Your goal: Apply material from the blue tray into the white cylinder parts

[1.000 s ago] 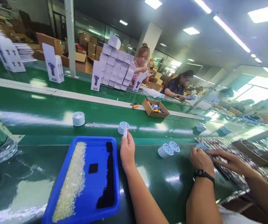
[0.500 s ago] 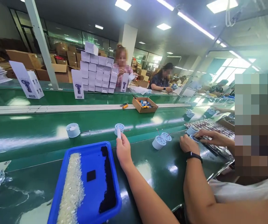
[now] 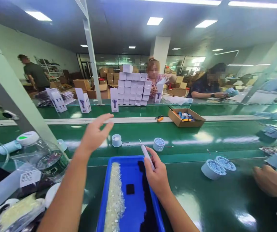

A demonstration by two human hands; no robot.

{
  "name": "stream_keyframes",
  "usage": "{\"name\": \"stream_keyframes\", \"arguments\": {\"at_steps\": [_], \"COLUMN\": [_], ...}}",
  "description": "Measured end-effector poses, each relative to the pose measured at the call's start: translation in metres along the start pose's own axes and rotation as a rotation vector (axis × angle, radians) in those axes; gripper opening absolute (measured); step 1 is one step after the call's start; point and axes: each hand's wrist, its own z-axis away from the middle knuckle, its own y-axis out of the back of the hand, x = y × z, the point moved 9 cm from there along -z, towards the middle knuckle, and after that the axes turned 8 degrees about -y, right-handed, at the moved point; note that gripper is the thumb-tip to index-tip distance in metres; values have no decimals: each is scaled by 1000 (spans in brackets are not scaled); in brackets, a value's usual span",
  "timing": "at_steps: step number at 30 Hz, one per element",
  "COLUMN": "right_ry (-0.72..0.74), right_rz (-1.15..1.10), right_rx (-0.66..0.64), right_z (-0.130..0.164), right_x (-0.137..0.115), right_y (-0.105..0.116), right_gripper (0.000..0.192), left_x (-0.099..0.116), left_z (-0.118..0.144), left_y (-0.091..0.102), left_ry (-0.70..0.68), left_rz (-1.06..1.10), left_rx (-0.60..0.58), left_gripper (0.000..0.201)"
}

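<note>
Right grip (image 3: 156, 174) pinches the tool (image 3: 148, 157); hold its tip (image 3: 141, 143) high, clear of the tray (image 3: 131, 211). Left grip (image 3: 95, 133) hangs spread, empty.

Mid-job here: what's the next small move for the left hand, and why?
I'd probably lower the left hand toward the pale round housing just right of it in view. That hand is raised and open, with nothing clearly in its grip; the housing stands untouched on the green belt; and the right hand is occupied, holding a white tool.
</note>
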Motion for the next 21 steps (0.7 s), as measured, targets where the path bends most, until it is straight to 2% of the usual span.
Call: {"name": "stream_keyframes", "arguments": {"at_steps": [4,5,7,11,15,21], "right_ry": [-10,-24,-43,-10,-19,-35], "right_rz": [-61,-76,-119,-214,-181,-132], "right_rx": [-40,-55,-70,-112,-271,-321], "right_z": [7,9,12,16,16,14], "right_x": [-4,-4,-3,-3,4,7], "right_y": [-8,-11,-15,-27,-49,-55], "right_gripper": [20,16,15,18,17,21], "left_x": [-49,-60,-77,-84,-79,-86], "left_z": [15,19,25,30,28,21], "left_y": [-95,-112,-130,-132,-124,-94], "left_ry": [15,8,27,63,90,215], "left_rz": [-63,-76,-49,7,-5,-84], "left_rx": [-385,-435,-436,-424,-445,-348], "left_gripper": [33,29,24,16,7,8]}}
